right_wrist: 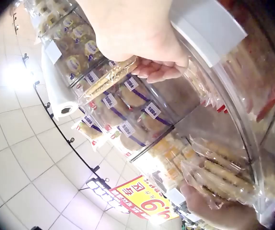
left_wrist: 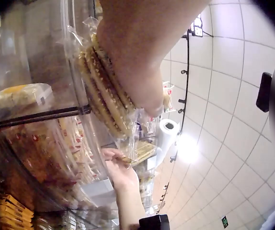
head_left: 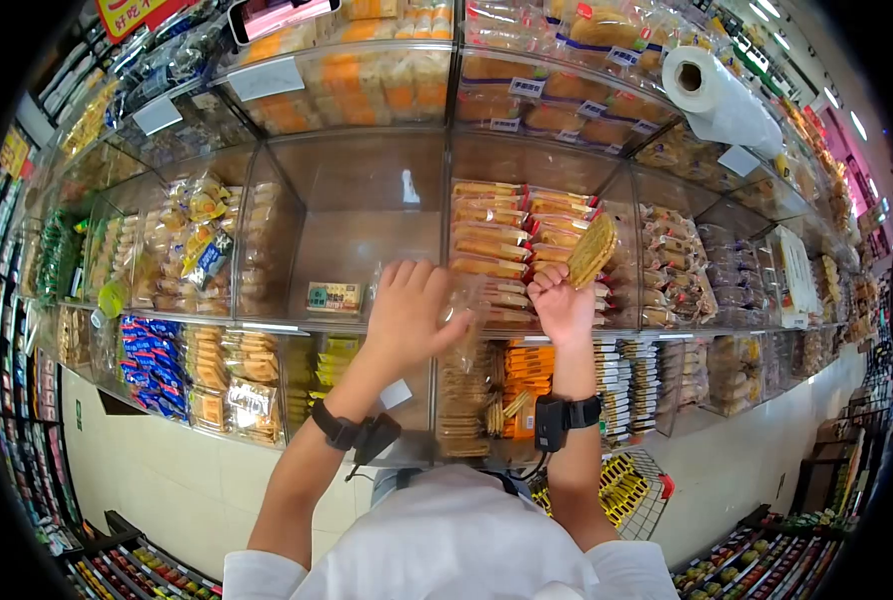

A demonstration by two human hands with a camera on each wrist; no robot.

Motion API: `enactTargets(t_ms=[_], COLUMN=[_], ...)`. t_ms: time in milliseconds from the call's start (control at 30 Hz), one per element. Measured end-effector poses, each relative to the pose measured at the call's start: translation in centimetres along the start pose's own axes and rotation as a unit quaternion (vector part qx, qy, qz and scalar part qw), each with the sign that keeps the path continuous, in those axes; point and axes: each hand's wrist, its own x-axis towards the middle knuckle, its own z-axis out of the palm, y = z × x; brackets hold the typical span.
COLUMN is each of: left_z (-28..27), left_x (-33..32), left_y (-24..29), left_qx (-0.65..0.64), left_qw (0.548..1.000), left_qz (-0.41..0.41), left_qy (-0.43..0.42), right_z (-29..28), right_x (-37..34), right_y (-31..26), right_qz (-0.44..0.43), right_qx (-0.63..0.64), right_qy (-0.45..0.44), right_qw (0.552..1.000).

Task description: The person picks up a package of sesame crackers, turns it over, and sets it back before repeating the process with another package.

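My left hand is at the front of a clear display bin, its back turned up. It grips clear-wrapped sesame crackers, several stacked face to face, their edges showing in the left wrist view. From above, the hand covers most of them. Off to the right, my right hand pinches another clear-wrapped pack of flat golden sesame crackers by its lower end, between thumb and fingers. That pack stands tilted up in front of red-edged biscuit packs stacked in the bin behind.
A bin with a small price card lies beyond my left hand. Clear dividers separate the bins. A plastic bag roll sits on the upper right shelf. Orange packs fill a lower bin, and a shopping cart stands below right.
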Motion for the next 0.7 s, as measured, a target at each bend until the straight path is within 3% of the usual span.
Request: enactTargets(t_ms=[433, 700], left_z=[-0.20, 0.12], left_x=[-0.18, -0.30], left_y=[0.25, 0.20], left_qx=[-0.005, 0.005], left_qw=[1.000, 1.000], left_qz=[-0.009, -0.009], left_qy=[0.004, 0.024], right_z=[0.03, -0.41], right_x=[0.41, 0.54], right_y=[0.14, -0.02], right_qz=[-0.004, 0.007], right_qx=[-0.064, -0.033], right_qy=[0.027, 0.013], right_qw=[0.998, 0.999])
